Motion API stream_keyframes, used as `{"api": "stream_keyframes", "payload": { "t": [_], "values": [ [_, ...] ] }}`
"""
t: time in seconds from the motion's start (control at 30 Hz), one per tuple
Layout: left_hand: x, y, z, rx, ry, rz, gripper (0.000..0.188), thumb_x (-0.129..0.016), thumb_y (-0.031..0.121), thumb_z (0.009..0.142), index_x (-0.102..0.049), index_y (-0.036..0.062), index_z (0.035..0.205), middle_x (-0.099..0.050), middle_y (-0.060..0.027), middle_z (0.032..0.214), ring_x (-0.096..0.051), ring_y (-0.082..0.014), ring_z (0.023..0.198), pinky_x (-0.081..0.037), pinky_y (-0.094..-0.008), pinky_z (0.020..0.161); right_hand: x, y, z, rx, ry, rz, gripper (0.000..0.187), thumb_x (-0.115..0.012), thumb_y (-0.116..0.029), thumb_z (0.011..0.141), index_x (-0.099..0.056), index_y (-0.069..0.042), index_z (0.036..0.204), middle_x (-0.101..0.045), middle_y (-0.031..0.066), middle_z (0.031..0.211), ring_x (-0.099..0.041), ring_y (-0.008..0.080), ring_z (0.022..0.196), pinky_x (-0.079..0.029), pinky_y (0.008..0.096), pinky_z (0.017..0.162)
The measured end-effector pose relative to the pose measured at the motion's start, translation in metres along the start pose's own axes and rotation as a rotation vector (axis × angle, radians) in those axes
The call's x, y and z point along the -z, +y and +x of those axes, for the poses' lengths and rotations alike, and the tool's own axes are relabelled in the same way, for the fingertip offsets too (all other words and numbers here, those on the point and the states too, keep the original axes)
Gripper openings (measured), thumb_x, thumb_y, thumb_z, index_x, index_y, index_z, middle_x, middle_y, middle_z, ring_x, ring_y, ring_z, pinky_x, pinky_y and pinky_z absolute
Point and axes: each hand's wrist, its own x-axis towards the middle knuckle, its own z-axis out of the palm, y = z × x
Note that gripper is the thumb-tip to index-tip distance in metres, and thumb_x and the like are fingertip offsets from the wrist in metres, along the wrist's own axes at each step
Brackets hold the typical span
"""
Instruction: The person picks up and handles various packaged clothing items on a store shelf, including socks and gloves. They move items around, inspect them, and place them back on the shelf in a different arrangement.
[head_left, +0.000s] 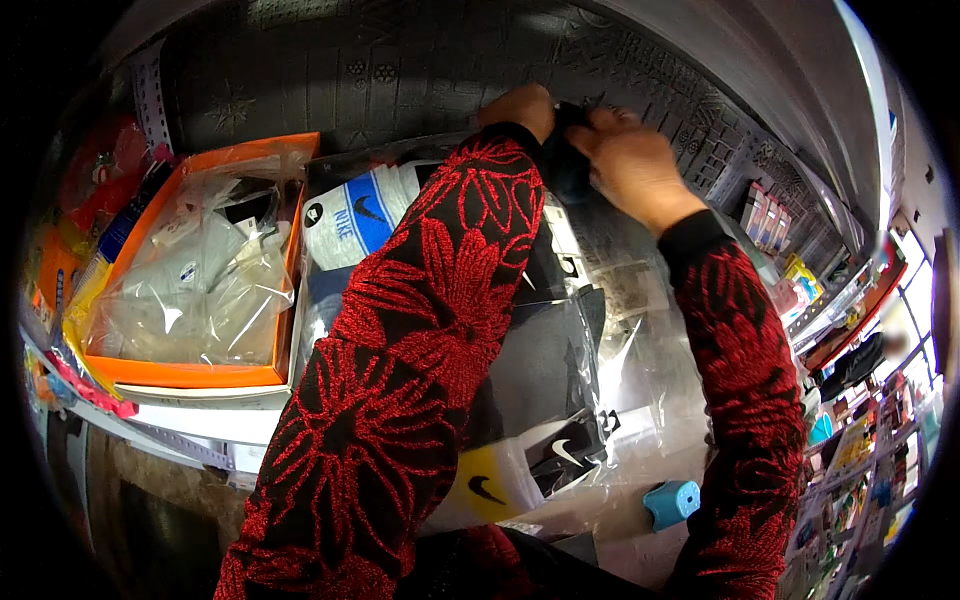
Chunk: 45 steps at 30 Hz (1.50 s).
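Observation:
At the far side of the shelf, both hands are at a dark, soft cloth item (570, 165), its exact kind hidden by the fingers and shadow. My left hand (522, 108) is closed at its left edge. The curled fingers of my right hand (632, 160) pinch it from the right. Beneath my forearms lie clear plastic packs of folded clothing: a black piece (535, 365), a grey roll with a blue label (365, 212), and a white and yellow piece (492, 482) near the front.
An orange box (190, 376) holding a clear bag of pale garments stands to the left. Colourful packages (100, 240) sit beyond it. A small light-blue plastic object (671, 504) rests at the front right. A dark patterned panel (420, 85) backs the shelf; stocked shelves run along the right.

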Motion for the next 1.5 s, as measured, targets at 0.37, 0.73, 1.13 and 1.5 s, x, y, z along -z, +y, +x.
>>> {"api": "stream_keyframes", "payload": {
  "t": [0.37,0.73,1.13,1.5],
  "values": [
    [-0.019,-0.032,0.033,-0.183,0.062,-0.012,0.021,-0.056,0.018,0.079,-0.068,0.0071,0.092,-0.063,-0.0193,0.098,-0.061,-0.0368,0.086,-0.046,-0.0491,0.075,0.015,-0.022,-0.038,0.167,-0.289,0.138,0.026,-0.057,-0.008,0.07,-0.067,-0.013,0.093,-0.058,0.0095,0.093,-0.056,0.0293,0.091,-0.048,0.0365,0.076],
    [-0.022,-0.104,0.1,-0.34,0.169,0.146,0.025,-0.055,0.021,0.08,-0.066,0.0099,0.099,-0.06,-0.0189,0.108,-0.057,-0.0381,0.099,-0.045,-0.0477,0.084,0.085,-0.06,-0.106,0.276,-0.272,-0.012,0.015,-0.055,-0.015,0.073,-0.067,-0.012,0.081,-0.057,0.0057,0.087,-0.056,0.0245,0.088,-0.047,0.0342,0.063],
    [-0.033,-0.095,0.103,-0.84,0.324,0.432,0.021,-0.057,0.024,0.077,-0.066,0.007,0.084,-0.064,-0.0137,0.083,-0.061,-0.0303,0.079,-0.048,-0.0414,0.069,0.132,-0.107,-0.202,0.174,-0.43,0.097,0.015,-0.056,-0.017,0.069,-0.067,-0.01,0.076,-0.057,0.0071,0.102,-0.053,0.0224,0.09,-0.043,0.0322,0.062],
    [-0.028,-0.071,0.083,-0.398,-0.195,-0.634,0.02,-0.053,0.017,0.081,-0.06,-0.0008,0.079,-0.056,-0.0056,0.072,-0.051,-0.0131,0.07,-0.04,-0.0279,0.068,0.166,-0.022,-0.215,-0.281,-0.117,0.53,0.029,-0.056,-0.013,0.07,-0.066,-0.018,0.097,-0.062,0.0099,0.086,-0.06,0.0301,0.082,-0.048,0.0405,0.069]
  ]
}}
